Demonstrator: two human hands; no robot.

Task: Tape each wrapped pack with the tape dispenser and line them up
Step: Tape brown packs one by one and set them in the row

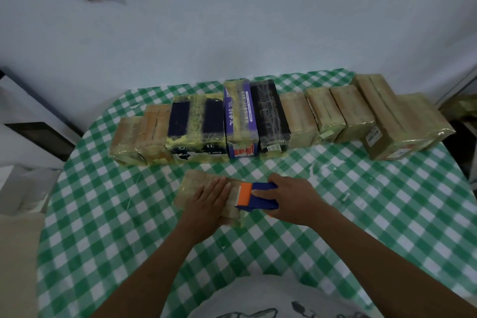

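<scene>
Eleven or so film-wrapped, taped packs [271, 116] already stand side by side in a row along the far side of the green-and-white checked tablecloth [361, 214]. One tan wrapped pack [191, 186] lies apart nearer the person, not yet in line. The left hand [209, 200] presses flat on it, fingers straight; the right hand [296, 199] grips the blue-and-orange tape dispenser [258, 196] at the pack's right end, so taping looks unfinished

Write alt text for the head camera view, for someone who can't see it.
A person's right grip holds a blue and orange tape dispenser against a wrapped pack, which the left grip presses flat on a green checked tablecloth. Behind them, a row of wrapped packs lies side by side near the far edge.
</scene>
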